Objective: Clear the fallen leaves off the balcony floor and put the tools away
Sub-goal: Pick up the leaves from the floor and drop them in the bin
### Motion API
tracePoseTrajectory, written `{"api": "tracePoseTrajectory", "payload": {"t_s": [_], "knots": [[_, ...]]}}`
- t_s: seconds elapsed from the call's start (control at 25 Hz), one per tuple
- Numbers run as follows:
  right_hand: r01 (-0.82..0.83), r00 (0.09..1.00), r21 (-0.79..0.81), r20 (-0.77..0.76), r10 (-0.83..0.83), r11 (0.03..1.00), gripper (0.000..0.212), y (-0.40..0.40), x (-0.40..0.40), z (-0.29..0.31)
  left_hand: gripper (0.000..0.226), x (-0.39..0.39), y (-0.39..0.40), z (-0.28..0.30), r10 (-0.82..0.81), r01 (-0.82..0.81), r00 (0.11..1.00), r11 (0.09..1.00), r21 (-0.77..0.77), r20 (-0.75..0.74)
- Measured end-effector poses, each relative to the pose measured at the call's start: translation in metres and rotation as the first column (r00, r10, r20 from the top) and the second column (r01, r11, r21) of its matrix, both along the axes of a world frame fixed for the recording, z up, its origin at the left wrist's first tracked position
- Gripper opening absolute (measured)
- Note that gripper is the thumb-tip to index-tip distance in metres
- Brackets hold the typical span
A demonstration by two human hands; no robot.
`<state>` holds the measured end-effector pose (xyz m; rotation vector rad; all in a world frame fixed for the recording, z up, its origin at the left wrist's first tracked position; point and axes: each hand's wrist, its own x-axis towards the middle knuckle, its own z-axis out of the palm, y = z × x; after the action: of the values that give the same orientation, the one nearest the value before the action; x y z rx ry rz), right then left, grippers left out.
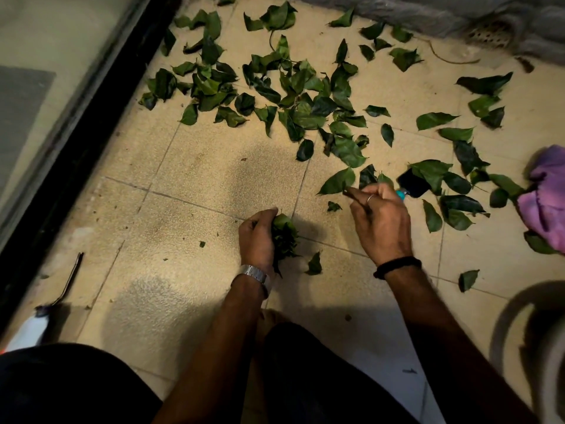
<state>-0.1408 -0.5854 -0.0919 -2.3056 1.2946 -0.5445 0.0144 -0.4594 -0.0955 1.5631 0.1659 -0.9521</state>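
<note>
Tiled floor (214, 185): scattered leaves (293, 96) across upper centre and right. Purple cloth (547, 197), right edge, cut off. Left hand (258, 240), centre, grips a leaf bundle (284, 237). Right hand (380, 221) pinches one leaf (337, 181); a black object (412, 186) behind it, partly hidden, unidentifiable. White item (27, 332), lower left, cut off

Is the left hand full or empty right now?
Full. The left hand grips a bunch of leaves, its fingers curled round them just above the floor.
</note>
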Motion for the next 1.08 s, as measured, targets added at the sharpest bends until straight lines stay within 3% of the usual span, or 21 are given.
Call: {"api": "tracePoseTrajectory", "payload": {"t_s": [0.12, 0.24, 0.32, 0.4, 0.52, 0.6, 0.68, 0.76, 0.92, 1.0, 1.08], "knots": [[-0.156, 0.987, 0.11, 0.053, 0.151, 0.982, 0.023, 0.051, 0.023, 0.006, 0.022, -0.007, -0.001, 0.003, -0.146, 0.146, 0.989, 0.988, -0.054, -0.001], [-0.357, 0.934, 0.394, 0.133, 0.332, 0.847, 0.018, 0.077, 0.037, 0.001, 0.017, -0.003, 0.0, -0.004, -0.012, 0.012, 1.0, 1.0, 0.002, 0.018], [-0.425, 0.902, 0.486, 0.161, 0.4, 0.764, 0.021, 0.072, 0.034, 0.004, 0.015, 0.001, 0.003, -0.013, 0.083, -0.084, 0.996, 0.996, 0.022, 0.015], [-0.404, 0.914, 0.424, 0.144, 0.38, 0.81, 0.023, 0.051, 0.031, 0.009, 0.016, -0.001, 0.001, -0.013, 0.095, -0.096, 0.994, 0.995, 0.031, 0.048], [-0.234, 0.972, 0.207, 0.061, 0.226, 0.95, 0.031, -0.002, 0.038, 0.006, 0.014, -0.003, -0.004, -0.013, 0.119, -0.124, 0.989, 0.991, 0.045, 0.092], [-0.21, 0.965, 0.123, -0.133, 0.225, 0.97, 0.039, -0.039, 0.041, -0.011, 0.016, -0.003, -0.004, -0.016, 0.153, -0.156, 0.986, 0.986, 0.054, 0.059], [-0.261, 0.898, 0.091, -0.343, 0.276, 0.961, 0.036, -0.057, 0.042, -0.031, 0.021, -0.003, -0.002, -0.016, 0.168, -0.169, 0.985, 0.984, 0.053, 0.023], [-0.308, 0.864, 0.031, -0.408, 0.294, 0.951, 0.028, -0.056, 0.041, -0.034, 0.023, -0.005, -0.003, -0.013, 0.167, -0.168, 0.986, 0.985, 0.032, 0.011], [-0.306, 0.942, 0.08, -0.115, 0.314, 0.949, 0.016, 0.0, 0.023, -0.025, 0.021, 0.003, -0.003, -0.014, 0.226, -0.226, 0.974, 0.974, 0.0, -0.002], [-0.411, 0.907, 0.14, -0.033, 0.419, 0.901, 0.016, 0.059, 0.006, -0.025, 0.019, 0.008, -0.002, -0.015, 0.252, -0.252, 0.968, 0.968, -0.007, -0.008], [-0.555, 0.827, 0.087, -0.05, 0.56, 0.827, 0.028, 0.108, -0.015, -0.033, 0.019, 0.012, 0.001, -0.014, 0.276, -0.276, 0.961, 0.961, -0.009, -0.019]]}}
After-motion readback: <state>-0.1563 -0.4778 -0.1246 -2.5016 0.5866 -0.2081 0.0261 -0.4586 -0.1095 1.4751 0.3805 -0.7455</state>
